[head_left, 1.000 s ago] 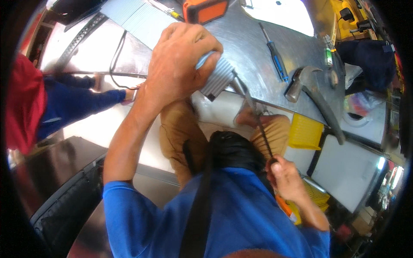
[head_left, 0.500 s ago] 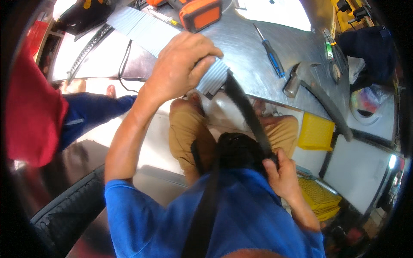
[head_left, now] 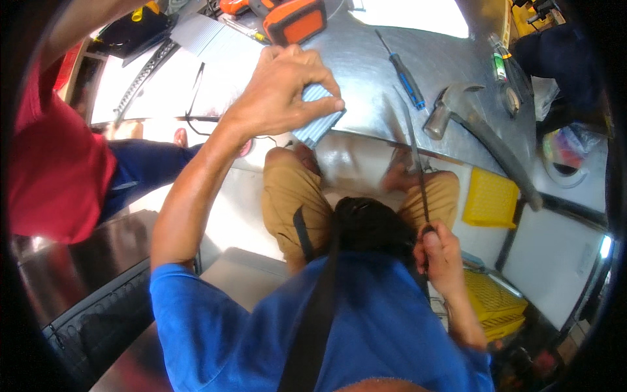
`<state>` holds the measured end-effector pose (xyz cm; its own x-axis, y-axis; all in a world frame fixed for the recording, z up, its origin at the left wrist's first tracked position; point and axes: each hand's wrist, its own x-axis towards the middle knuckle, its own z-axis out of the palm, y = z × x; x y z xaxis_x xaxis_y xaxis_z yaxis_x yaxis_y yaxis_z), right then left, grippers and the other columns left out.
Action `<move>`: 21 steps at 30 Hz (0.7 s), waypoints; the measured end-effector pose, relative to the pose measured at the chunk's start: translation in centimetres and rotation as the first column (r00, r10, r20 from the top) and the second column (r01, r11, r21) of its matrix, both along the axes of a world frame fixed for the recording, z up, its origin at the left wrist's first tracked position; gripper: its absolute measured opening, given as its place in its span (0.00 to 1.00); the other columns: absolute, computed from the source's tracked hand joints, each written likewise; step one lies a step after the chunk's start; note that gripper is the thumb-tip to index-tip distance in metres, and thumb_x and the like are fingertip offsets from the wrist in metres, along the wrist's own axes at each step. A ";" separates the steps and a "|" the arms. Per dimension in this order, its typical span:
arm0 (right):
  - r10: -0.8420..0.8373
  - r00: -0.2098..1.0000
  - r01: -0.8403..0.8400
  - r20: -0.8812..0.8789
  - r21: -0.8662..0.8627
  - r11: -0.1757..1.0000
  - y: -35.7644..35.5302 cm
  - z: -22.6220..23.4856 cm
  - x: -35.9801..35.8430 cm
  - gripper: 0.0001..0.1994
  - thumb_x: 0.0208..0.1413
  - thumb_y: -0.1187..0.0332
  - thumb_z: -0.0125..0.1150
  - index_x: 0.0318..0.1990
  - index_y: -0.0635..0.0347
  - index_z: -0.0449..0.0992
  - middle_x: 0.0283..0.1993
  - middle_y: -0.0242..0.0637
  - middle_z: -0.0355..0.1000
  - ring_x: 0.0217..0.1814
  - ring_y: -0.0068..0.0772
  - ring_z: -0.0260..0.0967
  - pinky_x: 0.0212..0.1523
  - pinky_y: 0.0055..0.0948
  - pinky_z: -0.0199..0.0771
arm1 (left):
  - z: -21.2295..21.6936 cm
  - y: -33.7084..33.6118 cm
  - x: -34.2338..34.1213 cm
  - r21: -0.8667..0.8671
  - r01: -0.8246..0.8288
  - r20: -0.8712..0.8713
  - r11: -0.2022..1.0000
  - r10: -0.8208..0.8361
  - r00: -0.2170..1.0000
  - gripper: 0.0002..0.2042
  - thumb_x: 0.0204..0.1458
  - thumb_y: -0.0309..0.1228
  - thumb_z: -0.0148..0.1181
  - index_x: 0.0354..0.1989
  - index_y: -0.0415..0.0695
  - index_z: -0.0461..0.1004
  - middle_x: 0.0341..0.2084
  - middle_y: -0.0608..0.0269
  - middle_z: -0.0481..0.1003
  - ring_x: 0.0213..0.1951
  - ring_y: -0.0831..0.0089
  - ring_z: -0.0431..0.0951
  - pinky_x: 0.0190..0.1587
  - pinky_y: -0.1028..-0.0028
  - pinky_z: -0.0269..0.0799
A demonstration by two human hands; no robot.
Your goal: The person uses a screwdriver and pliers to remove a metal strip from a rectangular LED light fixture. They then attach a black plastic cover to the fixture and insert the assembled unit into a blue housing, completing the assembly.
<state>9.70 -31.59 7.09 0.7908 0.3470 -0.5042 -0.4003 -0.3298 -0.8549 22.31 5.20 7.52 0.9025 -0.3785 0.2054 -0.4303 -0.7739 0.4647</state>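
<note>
My left hand (head_left: pixel 277 91) is closed over the near end of a long, light grey ribbed strip (head_left: pixel 319 114), thumb on top. The strip runs under the hand toward the far left of the metal table, its near end jutting past the edge above my knees. In my right hand (head_left: pixel 444 258) is the dark handle of a long, thin tool, apparently a flat file (head_left: pixel 419 166). Seen nearly edge-on, the file points up and away, its far part blurred over the table edge. It is apart from the strip, to its right.
On the metal table (head_left: pixel 366 72) lie a claw hammer (head_left: pixel 450 112), a blue-black screwdriver (head_left: pixel 408 81) and an orange-black power tool (head_left: pixel 297 23). A perforated strip (head_left: pixel 147 73) is at left. Another person in a red top (head_left: pixel 59 157) stands close on the left. Yellow baskets (head_left: pixel 490 199) are low right.
The file has come away from the strip's end and swung right, turning from its broad face to its edge. My left hand stays on the strip. The other person's arm has appeared at upper left.
</note>
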 end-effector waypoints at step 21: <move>0.178 0.974 -0.167 0.139 -0.084 0.982 -0.1 1.0 5.6 0.20 0.67 0.65 0.55 0.61 0.66 0.70 0.30 0.43 0.77 0.25 0.33 0.76 0.30 0.30 0.76 | -0.7 1.3 -0.5 -0.172 0.006 0.111 0.985 0.013 0.994 0.18 0.68 0.38 0.47 0.35 0.43 0.81 0.28 0.58 0.78 0.33 0.63 0.76 0.44 0.63 0.70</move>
<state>15.25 -31.65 8.11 0.7889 0.4519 -0.4165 -0.2050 -0.4453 -0.8716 21.78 6.51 6.79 0.8715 -0.3256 0.3667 -0.4844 -0.6881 0.5402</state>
